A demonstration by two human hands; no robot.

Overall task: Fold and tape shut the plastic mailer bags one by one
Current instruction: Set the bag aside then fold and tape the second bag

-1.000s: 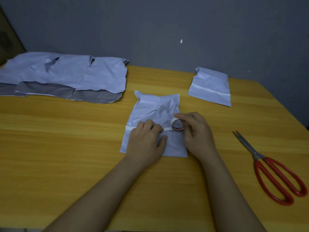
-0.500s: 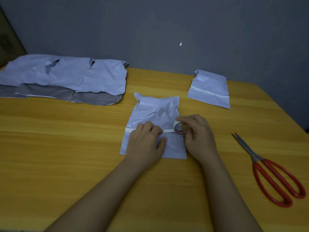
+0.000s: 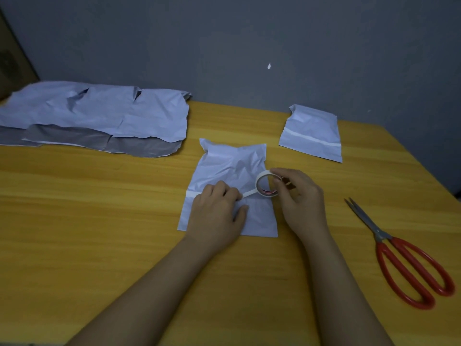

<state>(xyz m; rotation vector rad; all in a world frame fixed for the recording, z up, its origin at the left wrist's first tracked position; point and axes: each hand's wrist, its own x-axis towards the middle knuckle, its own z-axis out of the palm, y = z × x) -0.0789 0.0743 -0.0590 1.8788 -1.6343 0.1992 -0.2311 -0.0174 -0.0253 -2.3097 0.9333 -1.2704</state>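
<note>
No readable writing shows. The folded mailer bag point(image 3: 232, 171) lies mid-table point(image 3: 99, 221), long axis running away from the person; left hand point(image 3: 217, 211) presses it flat-fingered, right hand point(image 3: 299, 196) grips the tape roll point(image 3: 265, 184)

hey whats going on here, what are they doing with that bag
A person is taping a folded white mailer bag shut on a wooden table. The left hand presses the bag and the stuck end of the tape down, while the right hand holds the tape roll, with a strip running across the bag. One taped bag lies farther back, unfolded bags wait at left, and red scissors lie unused.
</note>
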